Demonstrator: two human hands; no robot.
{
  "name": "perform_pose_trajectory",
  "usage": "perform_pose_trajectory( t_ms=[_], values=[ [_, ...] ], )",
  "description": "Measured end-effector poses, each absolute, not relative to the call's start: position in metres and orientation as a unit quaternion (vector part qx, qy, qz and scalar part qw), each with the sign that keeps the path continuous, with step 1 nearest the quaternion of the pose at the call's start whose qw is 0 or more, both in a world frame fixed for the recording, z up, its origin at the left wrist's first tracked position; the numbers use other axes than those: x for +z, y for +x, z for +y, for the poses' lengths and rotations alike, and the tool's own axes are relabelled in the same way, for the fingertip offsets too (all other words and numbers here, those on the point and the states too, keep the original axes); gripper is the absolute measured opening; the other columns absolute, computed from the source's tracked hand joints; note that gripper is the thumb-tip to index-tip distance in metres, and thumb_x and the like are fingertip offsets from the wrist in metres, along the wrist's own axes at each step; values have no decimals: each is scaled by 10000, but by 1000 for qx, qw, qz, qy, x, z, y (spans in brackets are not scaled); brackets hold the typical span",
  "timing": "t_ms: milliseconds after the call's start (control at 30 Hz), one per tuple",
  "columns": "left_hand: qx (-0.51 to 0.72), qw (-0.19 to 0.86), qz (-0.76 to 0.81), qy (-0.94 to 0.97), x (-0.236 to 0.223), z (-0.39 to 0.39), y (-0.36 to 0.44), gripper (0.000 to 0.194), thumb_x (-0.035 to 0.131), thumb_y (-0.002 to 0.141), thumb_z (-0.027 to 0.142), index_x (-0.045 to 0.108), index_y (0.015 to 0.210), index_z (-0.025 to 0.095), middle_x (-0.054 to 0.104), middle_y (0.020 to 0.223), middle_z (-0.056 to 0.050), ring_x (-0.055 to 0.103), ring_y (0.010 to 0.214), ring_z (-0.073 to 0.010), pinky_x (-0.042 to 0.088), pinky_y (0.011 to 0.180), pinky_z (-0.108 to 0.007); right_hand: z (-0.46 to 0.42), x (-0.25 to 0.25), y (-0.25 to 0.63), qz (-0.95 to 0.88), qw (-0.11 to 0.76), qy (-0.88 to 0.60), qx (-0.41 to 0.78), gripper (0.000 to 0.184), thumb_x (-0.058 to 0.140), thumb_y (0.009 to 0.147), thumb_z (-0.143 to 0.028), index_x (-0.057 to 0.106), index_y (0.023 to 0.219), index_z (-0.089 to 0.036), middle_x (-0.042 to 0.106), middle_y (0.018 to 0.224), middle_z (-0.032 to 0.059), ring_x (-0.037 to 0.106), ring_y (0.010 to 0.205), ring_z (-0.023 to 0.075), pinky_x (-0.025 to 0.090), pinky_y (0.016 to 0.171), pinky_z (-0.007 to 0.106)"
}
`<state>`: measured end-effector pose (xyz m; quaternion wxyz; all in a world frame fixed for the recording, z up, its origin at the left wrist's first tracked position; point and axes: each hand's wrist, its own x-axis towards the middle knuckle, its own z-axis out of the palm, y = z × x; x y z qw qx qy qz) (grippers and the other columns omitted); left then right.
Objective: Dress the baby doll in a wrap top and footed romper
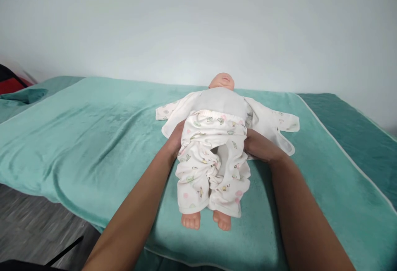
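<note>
A baby doll (222, 82) lies on its back with its feet (191, 220) towards me. White printed baby pants (214, 128) cover its legs up to the waist, with a gap at the crotch. Its white baby shirt (266, 116) is spread open beneath it, sleeves out to both sides. My left hand (178, 136) is at the left hip of the pants, and my right hand (259, 143) is at the right hip. Both sets of fingers are tucked behind the doll and the cloth, so I cannot see whether they grip anything.
A green blanket (93, 130) covers the bed, with light-edged folds at the right. A white wall (155, 35) rises behind the doll's head. A red and black item (10, 83) sits at the far left. Grey wooden floor (34, 221) shows at lower left.
</note>
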<state>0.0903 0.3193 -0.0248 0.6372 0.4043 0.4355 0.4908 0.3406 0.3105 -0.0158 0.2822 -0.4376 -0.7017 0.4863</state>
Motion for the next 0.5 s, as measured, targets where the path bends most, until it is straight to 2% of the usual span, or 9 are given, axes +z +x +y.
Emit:
perform_pose_trajectory(
  t_ms=[200,300,400,500],
  values=[
    [490,642,415,419,-30,319,91,335,751,739,499,713,864,191,713,758,-63,686,956,-308,570,820,-397,310,-23,346,-643,317,-463,521,163,640,722,-226,773,817,-219,767,829,5,705,822,236,574,829,376],
    [502,639,400,424,-31,322,92,316,770,726,466,706,863,189,717,763,-60,685,967,-305,569,845,-395,310,-26,342,-606,347,-513,500,181,609,688,-225,758,787,-194,731,717,1,658,678,204,549,664,314],
    [507,644,394,416,-33,325,92,293,756,746,450,706,866,187,724,771,-57,688,978,-298,567,866,-389,309,-28,335,-598,374,-570,423,173,568,669,-224,723,726,-174,684,641,2,613,631,191,493,596,283],
    [518,649,385,403,-38,329,93,277,776,722,390,719,888,176,743,819,-54,694,972,-287,569,873,-385,310,-28,332,-602,405,-610,318,190,516,700,-242,693,702,-173,673,650,15,616,696,216,477,629,296]
  ],
)
